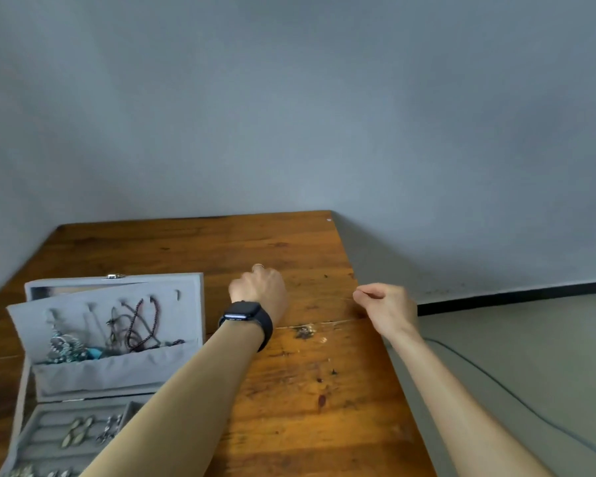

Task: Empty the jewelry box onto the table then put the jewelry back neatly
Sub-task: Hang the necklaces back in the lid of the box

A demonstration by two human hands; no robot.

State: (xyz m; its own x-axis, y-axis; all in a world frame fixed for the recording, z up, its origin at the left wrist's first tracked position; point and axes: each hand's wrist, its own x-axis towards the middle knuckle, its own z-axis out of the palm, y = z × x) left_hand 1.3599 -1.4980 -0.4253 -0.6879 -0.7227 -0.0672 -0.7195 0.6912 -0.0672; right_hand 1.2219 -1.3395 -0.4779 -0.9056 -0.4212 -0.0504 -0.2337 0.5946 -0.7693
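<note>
Over table [300, 401], curled left hand [260, 290] and right hand [386, 306] pinch fine chain [343, 298]

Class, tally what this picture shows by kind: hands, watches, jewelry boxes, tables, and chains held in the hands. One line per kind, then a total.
Hands: 2 (left hand, right hand)
Watch: 1
Jewelry box: 1
Table: 1
Thin chain: 1
Total: 6

L hand [259, 287] & R hand [385, 304] pinch thin chain [341, 299] over table [307, 425]; jewelry box [117, 373] open.
</note>
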